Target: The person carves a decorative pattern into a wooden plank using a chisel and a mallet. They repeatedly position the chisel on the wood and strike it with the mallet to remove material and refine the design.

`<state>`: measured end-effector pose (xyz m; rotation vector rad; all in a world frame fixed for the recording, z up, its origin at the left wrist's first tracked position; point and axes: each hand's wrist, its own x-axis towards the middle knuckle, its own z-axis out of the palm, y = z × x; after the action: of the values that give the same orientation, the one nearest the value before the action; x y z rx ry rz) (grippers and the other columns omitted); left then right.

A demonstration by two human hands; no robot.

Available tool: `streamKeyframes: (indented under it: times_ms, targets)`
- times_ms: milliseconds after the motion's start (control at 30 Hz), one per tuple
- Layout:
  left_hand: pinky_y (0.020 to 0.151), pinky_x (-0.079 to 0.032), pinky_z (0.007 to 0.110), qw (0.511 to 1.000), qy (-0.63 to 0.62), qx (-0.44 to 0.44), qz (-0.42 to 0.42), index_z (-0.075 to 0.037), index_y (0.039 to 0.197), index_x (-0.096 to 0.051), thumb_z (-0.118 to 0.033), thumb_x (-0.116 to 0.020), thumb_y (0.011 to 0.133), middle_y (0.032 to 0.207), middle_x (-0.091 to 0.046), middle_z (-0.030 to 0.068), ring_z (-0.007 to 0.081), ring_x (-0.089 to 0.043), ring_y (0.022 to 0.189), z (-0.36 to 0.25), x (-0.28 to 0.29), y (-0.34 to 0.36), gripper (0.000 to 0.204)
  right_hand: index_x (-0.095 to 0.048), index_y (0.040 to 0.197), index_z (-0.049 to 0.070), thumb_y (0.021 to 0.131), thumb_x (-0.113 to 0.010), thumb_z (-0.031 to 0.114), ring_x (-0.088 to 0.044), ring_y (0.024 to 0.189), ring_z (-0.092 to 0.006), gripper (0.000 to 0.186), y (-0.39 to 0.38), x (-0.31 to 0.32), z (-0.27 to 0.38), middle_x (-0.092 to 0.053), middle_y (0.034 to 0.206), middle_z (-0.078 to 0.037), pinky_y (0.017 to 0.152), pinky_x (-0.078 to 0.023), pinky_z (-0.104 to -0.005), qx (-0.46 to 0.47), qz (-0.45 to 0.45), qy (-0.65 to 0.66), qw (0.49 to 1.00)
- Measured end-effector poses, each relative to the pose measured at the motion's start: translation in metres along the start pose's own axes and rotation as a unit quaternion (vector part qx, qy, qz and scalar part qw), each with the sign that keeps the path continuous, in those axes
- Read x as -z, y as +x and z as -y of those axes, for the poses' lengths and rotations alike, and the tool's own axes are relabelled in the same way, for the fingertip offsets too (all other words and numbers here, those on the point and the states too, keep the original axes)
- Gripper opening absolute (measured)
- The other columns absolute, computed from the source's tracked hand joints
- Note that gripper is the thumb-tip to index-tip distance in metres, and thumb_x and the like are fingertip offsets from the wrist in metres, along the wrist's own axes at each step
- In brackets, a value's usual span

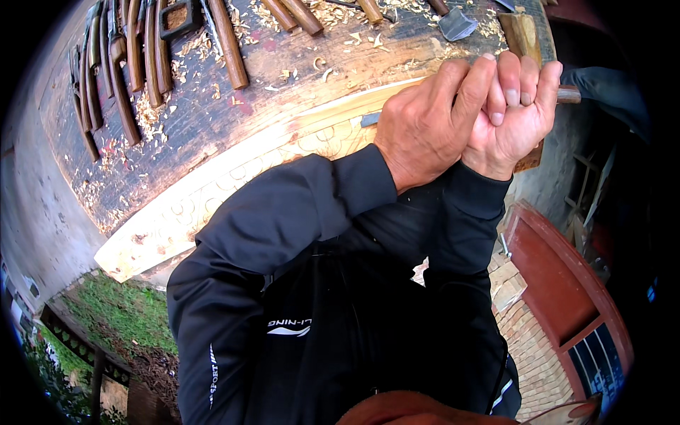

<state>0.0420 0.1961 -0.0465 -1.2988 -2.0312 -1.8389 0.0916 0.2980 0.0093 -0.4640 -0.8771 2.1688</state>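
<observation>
A chisel (569, 94) with a brown wooden handle lies across both of my hands, its handle end sticking out to the right. A short length of its grey blade shows left of my left hand (428, 113). That hand is closed around the front part, low over a long pale board (234, 180). My right hand (513, 106), palm turned up, has its fingers curled round the handle, pressed against my left hand. Curved pencil outlines cover the board's face. My left sleeve hides part of the board, and the blade's tip cannot be made out clearly.
Several wood-handled carving tools (124, 71) lie along the back left of the worn workbench (283, 85). A square dark metal piece (178, 19) rests among them. Farther right are a wide metal blade (457, 26) and a wooden block-like piece (522, 37). Shavings are scattered around.
</observation>
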Motion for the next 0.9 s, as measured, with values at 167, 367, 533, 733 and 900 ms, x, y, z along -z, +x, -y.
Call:
streamKeyframes:
  times_ms: [167, 367, 533, 733, 900]
  targets:
    - [0.064, -0.058, 0.033, 1.000, 0.021, 0.015, 0.007, -0.006, 0.149, -0.058, -0.008, -0.076, 0.082, 0.117, -0.072, 0.0095, 0.0256, -0.077, 0.085, -0.002, 0.006, -0.002, 0.069, -0.039, 0.070, 0.017, 0.117, -0.047, 0.046, -0.027, 0.042, -0.0106, 0.055, -0.002, -0.001, -0.009, -0.048, 0.063, -0.005, 0.039, -0.027, -0.0244, -0.018, -0.013, 0.004, 1.000]
    - [0.063, -0.057, 0.032, 0.998, 0.026, -0.002, -0.052, -0.006, 0.150, -0.058, -0.011, -0.077, 0.084, 0.117, -0.073, 0.0102, 0.0251, -0.076, 0.082, -0.001, 0.002, 0.001, 0.069, -0.038, 0.069, 0.017, 0.117, -0.045, 0.047, -0.026, 0.041, -0.0114, 0.057, -0.002, -0.017, -0.007, -0.047, 0.063, -0.005, 0.039, -0.027, -0.0246, -0.010, 0.001, -0.023, 1.000]
    - [0.063, -0.056, 0.029, 0.992, 0.037, -0.114, -0.035, -0.006, 0.149, -0.059, -0.013, -0.078, 0.086, 0.119, -0.072, 0.0102, 0.0213, -0.075, 0.085, -0.004, 0.012, 0.005, 0.066, -0.036, 0.069, 0.018, 0.117, -0.037, 0.054, -0.028, 0.041, -0.0121, 0.060, -0.016, -0.016, 0.006, -0.044, 0.063, -0.003, 0.039, -0.029, -0.0243, 0.051, 0.033, 0.082, 0.995]
    - [0.068, -0.059, 0.032, 0.997, -0.026, -0.072, 0.007, -0.006, 0.149, -0.059, -0.010, -0.076, 0.087, 0.121, -0.071, 0.0146, 0.0263, -0.076, 0.090, -0.010, 0.002, -0.005, 0.065, -0.036, 0.069, 0.017, 0.119, -0.034, 0.049, -0.029, 0.040, -0.0122, 0.060, -0.019, -0.002, 0.018, -0.044, 0.063, -0.004, 0.039, -0.031, -0.0234, 0.035, 0.007, 0.010, 0.999]
    - [0.069, -0.060, 0.034, 0.999, 0.001, -0.053, 0.004, -0.006, 0.149, -0.059, -0.010, -0.077, 0.084, 0.124, -0.071, 0.0138, 0.0266, -0.076, 0.090, -0.007, 0.005, -0.005, 0.068, -0.036, 0.069, 0.017, 0.118, -0.039, 0.049, -0.027, 0.041, -0.0120, 0.059, -0.015, -0.007, 0.007, -0.043, 0.062, -0.004, 0.039, -0.029, -0.0241, 0.027, -0.004, 0.035, 0.999]
